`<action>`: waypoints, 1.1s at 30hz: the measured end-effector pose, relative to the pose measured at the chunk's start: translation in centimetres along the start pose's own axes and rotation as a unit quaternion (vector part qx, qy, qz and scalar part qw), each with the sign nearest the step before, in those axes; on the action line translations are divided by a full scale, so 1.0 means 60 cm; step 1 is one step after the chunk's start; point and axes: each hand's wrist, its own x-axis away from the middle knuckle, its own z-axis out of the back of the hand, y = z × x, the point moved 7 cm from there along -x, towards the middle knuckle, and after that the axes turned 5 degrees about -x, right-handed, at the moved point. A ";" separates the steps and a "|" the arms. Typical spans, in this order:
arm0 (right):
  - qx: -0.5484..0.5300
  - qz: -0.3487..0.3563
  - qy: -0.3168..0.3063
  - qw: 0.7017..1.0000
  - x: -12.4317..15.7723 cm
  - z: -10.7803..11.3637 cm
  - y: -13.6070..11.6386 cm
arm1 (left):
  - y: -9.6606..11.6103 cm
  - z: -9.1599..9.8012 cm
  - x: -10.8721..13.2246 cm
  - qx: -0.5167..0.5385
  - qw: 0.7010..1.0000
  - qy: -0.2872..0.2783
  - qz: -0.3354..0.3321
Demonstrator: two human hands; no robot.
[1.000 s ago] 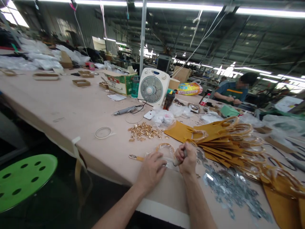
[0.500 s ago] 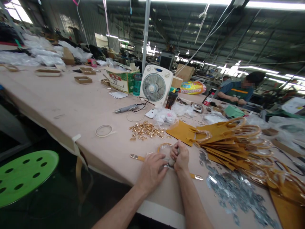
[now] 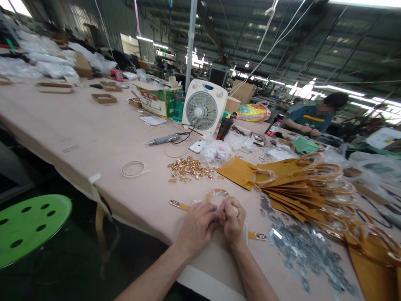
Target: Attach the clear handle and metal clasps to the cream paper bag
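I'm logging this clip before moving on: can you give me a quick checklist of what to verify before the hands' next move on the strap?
1. Both hands on the work: left hand and right hand meet over the strap: ok.
2. Tool in the right fist: hidden by the fingers: cannot tell.
3. Strap flat on the table: ok.
4. Gold fittings close ahead: ok.
5. Silver plates beside the right hand: ok.
6. Co-worker well clear: ok.

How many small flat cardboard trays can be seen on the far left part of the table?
3: one tray at the far left, one nearer the middle, one behind it. Others may be hidden among the bags.
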 end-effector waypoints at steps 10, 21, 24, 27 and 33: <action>-0.254 0.028 0.096 0.962 -0.052 0.057 -0.045 | -0.005 0.004 -0.001 -0.014 1.000 0.010 0.001; -0.275 0.049 0.113 0.953 -0.070 0.113 -0.073 | 0.007 0.002 -0.042 -0.016 0.999 -0.038 0.018; -0.289 0.055 0.112 0.949 -0.073 0.117 -0.078 | 0.010 0.001 -0.061 -0.021 0.998 -0.063 0.013; -0.298 0.057 0.112 0.946 -0.073 0.118 -0.080 | 0.002 -0.006 -0.073 -0.008 0.996 -0.072 0.043; -0.266 0.026 0.087 0.960 -0.069 0.097 -0.055 | -0.015 -0.013 -0.074 0.043 0.993 -0.029 0.102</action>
